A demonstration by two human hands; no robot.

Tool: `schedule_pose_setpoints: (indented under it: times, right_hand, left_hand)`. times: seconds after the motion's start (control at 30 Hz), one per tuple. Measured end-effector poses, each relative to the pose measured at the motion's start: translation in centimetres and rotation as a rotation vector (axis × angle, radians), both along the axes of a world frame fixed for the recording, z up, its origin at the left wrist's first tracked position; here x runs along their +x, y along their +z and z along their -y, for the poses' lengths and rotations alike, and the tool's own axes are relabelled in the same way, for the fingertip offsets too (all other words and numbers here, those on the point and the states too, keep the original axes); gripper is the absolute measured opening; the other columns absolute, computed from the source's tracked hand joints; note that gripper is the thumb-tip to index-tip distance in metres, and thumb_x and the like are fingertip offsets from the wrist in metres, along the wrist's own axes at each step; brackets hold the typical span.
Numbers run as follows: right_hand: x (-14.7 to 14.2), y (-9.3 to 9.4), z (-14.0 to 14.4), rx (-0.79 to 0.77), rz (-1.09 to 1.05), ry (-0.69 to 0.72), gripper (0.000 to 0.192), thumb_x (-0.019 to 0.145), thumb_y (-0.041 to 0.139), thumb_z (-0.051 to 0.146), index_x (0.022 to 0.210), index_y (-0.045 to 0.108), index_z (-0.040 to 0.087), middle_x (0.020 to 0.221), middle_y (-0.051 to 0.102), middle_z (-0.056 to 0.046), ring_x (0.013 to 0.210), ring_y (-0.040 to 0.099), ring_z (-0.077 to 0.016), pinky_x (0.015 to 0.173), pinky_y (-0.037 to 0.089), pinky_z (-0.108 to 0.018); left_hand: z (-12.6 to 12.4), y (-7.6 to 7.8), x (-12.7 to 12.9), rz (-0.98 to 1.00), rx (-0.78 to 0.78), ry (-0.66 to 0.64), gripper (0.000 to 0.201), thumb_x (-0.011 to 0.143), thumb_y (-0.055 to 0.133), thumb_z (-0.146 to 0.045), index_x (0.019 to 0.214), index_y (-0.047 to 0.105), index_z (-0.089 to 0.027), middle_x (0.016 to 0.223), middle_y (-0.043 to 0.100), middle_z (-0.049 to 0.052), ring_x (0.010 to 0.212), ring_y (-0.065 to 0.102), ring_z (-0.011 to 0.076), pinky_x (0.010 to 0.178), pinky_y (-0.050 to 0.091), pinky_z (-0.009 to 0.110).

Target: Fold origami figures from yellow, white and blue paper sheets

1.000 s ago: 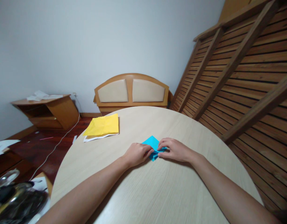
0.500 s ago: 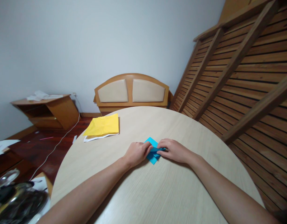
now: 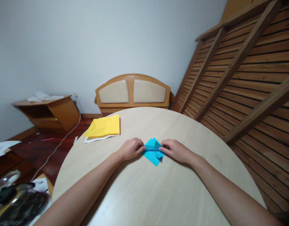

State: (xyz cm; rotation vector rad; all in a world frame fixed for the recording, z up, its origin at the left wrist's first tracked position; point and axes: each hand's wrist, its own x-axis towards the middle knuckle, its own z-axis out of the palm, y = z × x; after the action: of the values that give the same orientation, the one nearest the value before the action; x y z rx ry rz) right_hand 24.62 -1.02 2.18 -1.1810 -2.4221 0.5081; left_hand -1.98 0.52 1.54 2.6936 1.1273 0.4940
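Observation:
A folded sheet of blue paper lies on the round wooden table, its outline roughly a diamond with a crease running across the middle. At its left corner, my left hand pinches the paper between thumb and fingers. My right hand grips the opposite corner, thumb on top near the crease. Small flaps stand up a little on the upper half and at the lower right edge. The fingertips hide both side corners.
Yellow paper rests over white sheets at the table's far left. Beyond the table stands a padded headboard. Wooden slats lean along the right. A low cabinet and a black item in clear plastic are at left.
My left hand has moved left, from the paper's middle to its left corner. The blue paper is spread wider, and more of its surface shows. My right hand has barely shifted.

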Motion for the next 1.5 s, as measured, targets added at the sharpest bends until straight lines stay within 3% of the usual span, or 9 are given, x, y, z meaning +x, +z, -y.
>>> schedule_pose_setpoints:
  times: [0.23,0.37,0.5,0.63,0.83,1.23,1.5]
  right_hand:
    - [-0.7,-0.6,-0.2,-0.040,-0.130,-0.120,0.026,0.096,0.052,0.037,0.096,0.069,0.018,0.086,0.072,-0.006,0.076,0.064,-0.0194,0.067,0.042,-0.028]
    - [-1.4,-1.4,-0.5,-0.012,-0.138,-0.224,0.025,0.095,0.054,0.036,0.103,0.069,0.018,0.086,0.073,-0.007,0.077,0.066,-0.0199,0.067,0.044,-0.028]
    - [-1.9,-2.0,-0.6,0.046,-0.105,-0.292,0.031,0.094,0.054,0.033,0.120,0.064,0.019,0.092,0.073,-0.007,0.082,0.067,-0.0204,0.070,0.046,-0.029]
    - [-2.2,-2.2,-0.6,0.101,-0.089,-0.258,0.031,0.096,0.051,0.028,0.125,0.061,0.023,0.107,0.072,-0.007,0.094,0.067,-0.0212,0.082,0.048,-0.033]
    - [-2.6,-2.3,-0.6,0.138,-0.010,-0.229,0.029,0.098,0.049,0.023,0.117,0.071,0.025,0.112,0.067,-0.007,0.101,0.066,-0.0212,0.090,0.047,-0.034]
    - [-2.7,-1.8,-0.2,0.186,0.123,-0.174,0.035,0.096,0.056,0.036,0.128,0.067,0.026,0.114,0.065,-0.009,0.107,0.060,-0.0248,0.094,0.043,-0.038]
    - [-1.6,-1.8,-0.3,0.136,0.054,-0.067,0.038,0.093,0.059,0.032,0.131,0.064,0.026,0.120,0.064,-0.010,0.114,0.054,-0.0265,0.100,0.041,-0.041]
  left_hand:
    - [-0.4,-1.0,0.6,0.051,0.042,0.044,0.029,0.097,0.048,-0.031,0.081,0.067,-0.016,0.092,0.067,0.009,0.093,0.059,0.0210,0.089,0.046,0.034]
    - [0.1,-1.2,1.1,0.048,0.065,0.107,0.028,0.097,0.046,-0.029,0.084,0.067,-0.016,0.093,0.066,0.010,0.093,0.059,0.0217,0.087,0.047,0.035]
    - [0.4,-1.3,1.3,0.059,0.080,0.149,0.021,0.095,0.050,-0.026,0.106,0.064,-0.015,0.095,0.067,0.009,0.094,0.059,0.0230,0.085,0.049,0.036]
    - [0.6,-1.5,1.3,0.016,0.142,0.082,0.036,0.099,0.043,-0.022,0.133,0.055,-0.021,0.107,0.066,0.009,0.099,0.060,0.0229,0.088,0.050,0.037]
    - [0.5,-1.6,1.3,-0.053,0.190,-0.018,0.034,0.100,0.045,-0.024,0.130,0.061,-0.026,0.131,0.059,0.010,0.109,0.057,0.0245,0.093,0.050,0.039]
    - [0.6,-1.6,1.3,-0.041,0.144,-0.088,0.038,0.101,0.040,-0.035,0.130,0.061,-0.022,0.130,0.059,0.012,0.115,0.053,0.0258,0.103,0.044,0.044]
    - [1.0,-1.2,1.5,0.013,0.106,-0.046,0.033,0.097,0.049,-0.036,0.121,0.068,-0.023,0.120,0.064,0.011,0.110,0.057,0.0250,0.098,0.047,0.041]
